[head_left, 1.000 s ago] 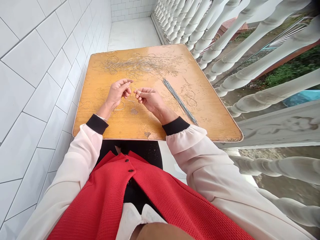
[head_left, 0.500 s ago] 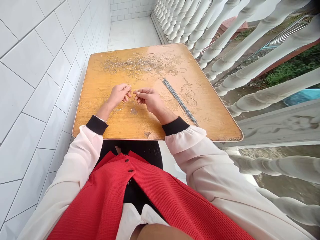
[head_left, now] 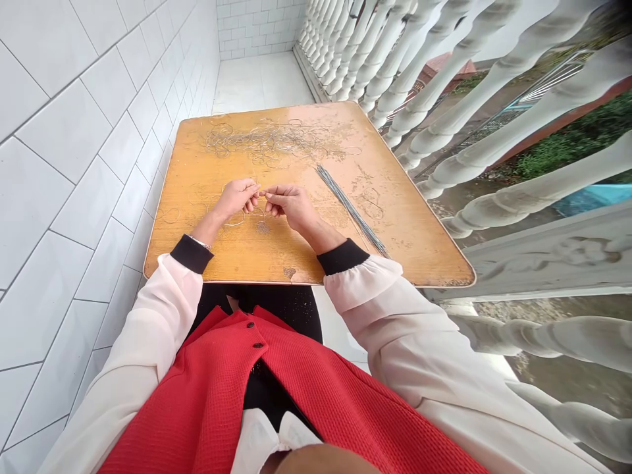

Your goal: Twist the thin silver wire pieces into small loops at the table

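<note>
Over the near part of the table, my left hand (head_left: pixel 239 197) is closed in a pinch, its fingertips turned toward my right. A thin wire (head_left: pixel 236 224) curves out in a loop below it. My right hand (head_left: pixel 290 204) pinches at the same spot, thumb and forefinger almost touching the left fingertips. The bit of wire between the fingers is too fine to make out fully. To the right of my hands lies a bundle of straight grey wires (head_left: pixel 351 209), slanting toward the near edge.
A tangle of looped wires (head_left: pixel 266 139) spreads across the far side of the wooden table (head_left: pixel 419 260). One loose wire loop (head_left: pixel 372 203) lies right of the bundle. A white tiled wall (head_left: pixel 59 184) runs along the left, a white balustrade (head_left: pixel 444 118) along the right.
My fingertips have come closer together, with the right hand shifted slightly left. The whole view has tilted a little, so the table sits lower in the picture.
</note>
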